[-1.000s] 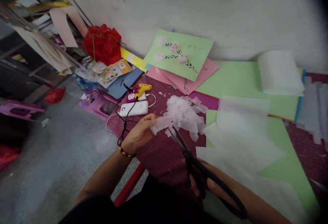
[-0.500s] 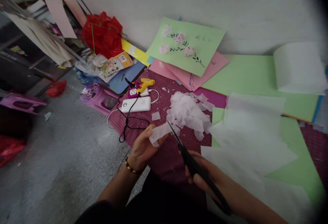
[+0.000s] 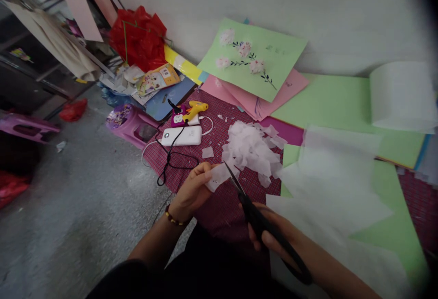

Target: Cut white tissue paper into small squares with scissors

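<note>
My left hand (image 3: 196, 186) pinches a strip of thin white paper (image 3: 219, 176) between thumb and fingers. In my right hand (image 3: 273, 230) is a pair of black-handled scissors (image 3: 255, 217), its blades pointing up and left beside the strip's right end. Whether the blades touch the paper I cannot tell. Just beyond lies a heap of small cut white paper pieces (image 3: 251, 146) on the red checked tablecloth (image 3: 219, 214). A single square of white paper (image 3: 207, 152) lies left of the heap.
A white power bank (image 3: 182, 135), a yellow glue gun (image 3: 195, 109) and a looped black cord (image 3: 167, 164) lie to the left. Large white sheets (image 3: 335, 189) cover green card on the right. A green card with paper flowers (image 3: 253, 59) leans at the back wall.
My left thumb and fingers have closed farther along the strip, and its curled loose end no longer shows. The scissors stay nearly in place. The view has shifted slightly.
</note>
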Available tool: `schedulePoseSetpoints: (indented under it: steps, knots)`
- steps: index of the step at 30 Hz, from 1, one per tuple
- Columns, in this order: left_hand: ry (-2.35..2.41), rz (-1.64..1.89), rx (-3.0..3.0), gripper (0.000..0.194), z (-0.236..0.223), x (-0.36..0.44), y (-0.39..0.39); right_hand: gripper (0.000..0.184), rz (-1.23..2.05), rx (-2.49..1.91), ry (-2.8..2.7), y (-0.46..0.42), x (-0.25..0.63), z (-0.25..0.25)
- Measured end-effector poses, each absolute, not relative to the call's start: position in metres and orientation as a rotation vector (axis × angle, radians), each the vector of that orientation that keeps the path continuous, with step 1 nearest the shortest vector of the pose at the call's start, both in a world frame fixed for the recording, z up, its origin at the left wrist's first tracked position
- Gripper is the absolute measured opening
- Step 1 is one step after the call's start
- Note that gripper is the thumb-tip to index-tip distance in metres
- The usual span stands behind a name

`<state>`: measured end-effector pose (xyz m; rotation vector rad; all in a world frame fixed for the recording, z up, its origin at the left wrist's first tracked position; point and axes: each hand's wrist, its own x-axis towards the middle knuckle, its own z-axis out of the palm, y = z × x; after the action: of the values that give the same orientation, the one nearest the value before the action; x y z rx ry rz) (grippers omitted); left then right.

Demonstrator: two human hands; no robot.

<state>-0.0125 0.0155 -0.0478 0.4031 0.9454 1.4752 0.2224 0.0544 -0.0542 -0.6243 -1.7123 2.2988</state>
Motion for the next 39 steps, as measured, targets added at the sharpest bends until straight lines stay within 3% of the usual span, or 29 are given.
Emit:
schedulePoseSetpoints:
  steps: [18, 27, 39]
  knots:
    - [1.073, 1.364, 0.416, 0.028, -0.054, -0.018, 0.018, 0.071, 2.429, -0.936, -1.608, 0.057, 0.218, -0.051]
    - [1.141, 1.456, 0.436, 0.029, -0.045, -0.028, 0.031, 0.045, 2.317, -0.684, -1.746, 0.066, 0.239, -0.064]
    - [1.067, 1.344, 0.484, 0.029, -0.049, -0.014, 0.039, 0.057, 2.393, -0.684, -1.772, 0.069, 0.228, -0.052]
